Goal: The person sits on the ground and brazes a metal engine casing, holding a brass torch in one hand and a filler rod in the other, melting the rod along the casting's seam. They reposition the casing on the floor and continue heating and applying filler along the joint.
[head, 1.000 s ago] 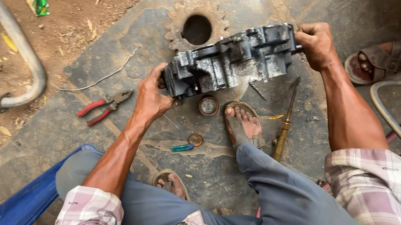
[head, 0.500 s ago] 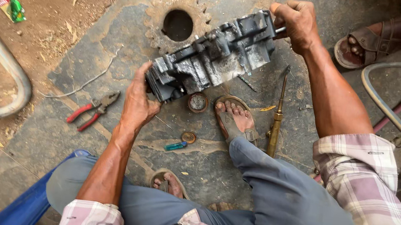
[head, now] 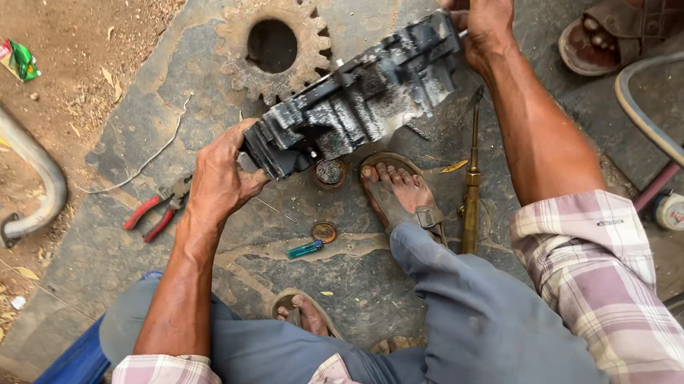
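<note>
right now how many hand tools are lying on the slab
3, as far as shows. Red-handled pliers lie left of the left hand. A small green screwdriver lies below the engine block. A long yellow-handled screwdriver lies beside the sandalled foot. Others may be hidden under the legs.

rusty gear, red pliers, screwdriver

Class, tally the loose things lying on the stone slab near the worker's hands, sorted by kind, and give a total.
Gear wheels: 1, rusty
Pliers: 1, red-handled
Screwdrivers: 2, a long one and a small teal one
Round metal caps: 2
Total: 6
The left hand and right hand hold a greasy engine block, not counted.
</note>
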